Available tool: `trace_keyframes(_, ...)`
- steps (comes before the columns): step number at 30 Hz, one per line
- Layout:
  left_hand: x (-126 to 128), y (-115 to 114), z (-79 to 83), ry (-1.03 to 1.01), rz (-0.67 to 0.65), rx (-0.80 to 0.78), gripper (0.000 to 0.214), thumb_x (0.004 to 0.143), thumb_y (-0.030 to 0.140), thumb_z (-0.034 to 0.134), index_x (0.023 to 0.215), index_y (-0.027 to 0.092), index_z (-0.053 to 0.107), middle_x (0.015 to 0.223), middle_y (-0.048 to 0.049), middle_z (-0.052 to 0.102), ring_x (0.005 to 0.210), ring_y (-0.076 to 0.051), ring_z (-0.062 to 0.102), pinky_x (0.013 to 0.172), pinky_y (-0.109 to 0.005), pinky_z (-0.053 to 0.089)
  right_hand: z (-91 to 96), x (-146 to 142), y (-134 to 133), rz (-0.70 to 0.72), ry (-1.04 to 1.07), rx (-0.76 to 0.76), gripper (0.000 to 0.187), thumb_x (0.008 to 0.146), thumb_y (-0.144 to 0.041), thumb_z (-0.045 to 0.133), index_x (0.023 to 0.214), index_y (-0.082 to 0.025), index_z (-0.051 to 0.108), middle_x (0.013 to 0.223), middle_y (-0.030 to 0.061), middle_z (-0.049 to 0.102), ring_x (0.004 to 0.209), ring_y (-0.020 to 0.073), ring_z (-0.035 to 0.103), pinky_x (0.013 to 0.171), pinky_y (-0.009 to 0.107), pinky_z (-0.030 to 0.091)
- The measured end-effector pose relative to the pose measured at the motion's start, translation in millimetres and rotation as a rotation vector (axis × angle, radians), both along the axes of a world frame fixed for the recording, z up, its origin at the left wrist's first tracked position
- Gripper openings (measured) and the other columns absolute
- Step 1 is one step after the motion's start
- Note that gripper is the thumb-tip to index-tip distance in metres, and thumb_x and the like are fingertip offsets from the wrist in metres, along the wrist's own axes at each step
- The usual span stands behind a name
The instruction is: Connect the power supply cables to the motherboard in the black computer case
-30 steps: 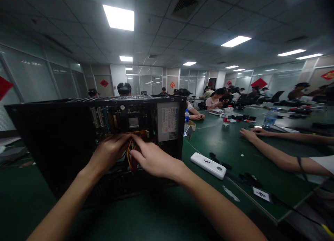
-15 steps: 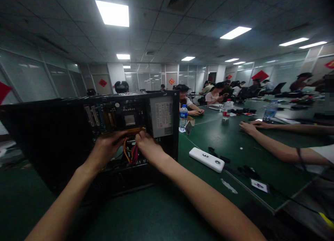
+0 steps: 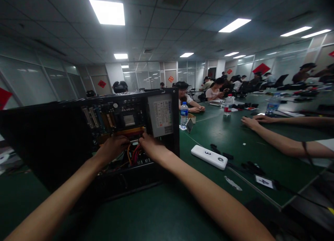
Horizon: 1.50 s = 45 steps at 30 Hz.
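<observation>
An open black computer case [image 3: 125, 188] stands on the green table, with its motherboard [image 3: 127, 108] and grey power supply [image 3: 160, 112] showing. My left hand [image 3: 113, 149] is inside the case, fingers bent together just below the yellowish-brown memory slots [image 3: 130, 132]. At the right end of those slots, my right hand [image 3: 151, 147] has its fingers closed near the slot edge. Whatever either set of fingertips grips is hidden. Between and below both hands hang red and yellow power cables [image 3: 133, 154].
Right of the case lie a white power bank [image 3: 209, 156], black cables [image 3: 253, 168] and a number card [image 3: 264, 181]. Water bottles [image 3: 184, 114] stand farther back. A co-worker's arms [image 3: 281, 136] rest on the table at right; other people sit beyond.
My left hand has dropped slightly from the memory slots and shifted right. My right hand has moved a little right and down. The view has shifted slightly.
</observation>
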State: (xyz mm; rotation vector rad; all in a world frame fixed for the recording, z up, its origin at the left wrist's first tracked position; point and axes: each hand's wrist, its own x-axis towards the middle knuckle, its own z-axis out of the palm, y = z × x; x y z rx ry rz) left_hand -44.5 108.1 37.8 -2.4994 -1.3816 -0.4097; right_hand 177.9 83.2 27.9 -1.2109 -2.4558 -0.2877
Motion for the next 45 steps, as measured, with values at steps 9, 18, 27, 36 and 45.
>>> trace_keyframes(9, 6, -6, -2.3, -0.002, 0.069, -0.012, 0.027, 0.087, 0.022, 0.053, 0.104, 0.019, 0.074, 0.107, -0.0076, 0.074, 0.099, -0.025, 0.069, 0.088, -0.034, 0.051, -3.1, -2, 4, 0.032, -0.012, -0.03, 0.025, 0.093, -0.009, 0.043, 0.107, -0.012, 0.063, 0.113, 0.0122, 0.059, 0.09, 0.0211, 0.064, 0.074, 0.031, 0.053)
trace_keyframes(18, 12, -12, 1.9, 0.038, 0.083, -0.042, 0.029, 0.084, 0.014, 0.053, 0.103, 0.019, 0.074, 0.11, -0.0094, 0.072, 0.1, -0.026, 0.069, 0.085, -0.034, 0.052, -1.1, -1, -1, 0.046, -0.016, -0.027, 0.022, 0.092, -0.012, 0.047, 0.106, -0.012, 0.063, 0.11, 0.0116, 0.06, 0.091, 0.0215, 0.064, 0.075, 0.03, 0.052)
trace_keyframes(27, 12, -12, 0.6, 0.054, 0.109, -0.035, 0.028, 0.086, 0.014, 0.051, 0.104, 0.018, 0.073, 0.108, -0.0101, 0.073, 0.1, -0.026, 0.069, 0.086, -0.033, 0.052, 0.2, -1, -1, 0.047, -0.028, -0.048, 0.023, 0.09, -0.014, 0.049, 0.107, -0.011, 0.063, 0.111, 0.0132, 0.06, 0.091, 0.0212, 0.064, 0.076, 0.031, 0.052)
trace_keyframes(36, 11, -11, 1.6, 0.065, 0.099, -0.037, 0.028, 0.086, 0.012, 0.051, 0.103, 0.017, 0.073, 0.108, -0.01, 0.072, 0.099, -0.026, 0.069, 0.083, -0.032, 0.052, -1.1, -1, -1, 0.056, -0.019, -0.041, 0.022, 0.092, -0.016, 0.047, 0.104, -0.013, 0.065, 0.108, 0.0125, 0.061, 0.088, 0.0212, 0.064, 0.074, 0.031, 0.052)
trace_keyframes(45, 8, -6, -4.9, 0.033, 0.074, -0.022, 0.026, 0.088, 0.016, 0.053, 0.104, 0.018, 0.073, 0.106, -0.0086, 0.071, 0.098, -0.023, 0.068, 0.085, -0.032, 0.051, 1.1, -2, -1, 0.066, -0.031, -0.065, 0.022, 0.091, -0.016, 0.048, 0.104, -0.011, 0.065, 0.108, 0.014, 0.062, 0.091, 0.0223, 0.063, 0.078, 0.032, 0.052)
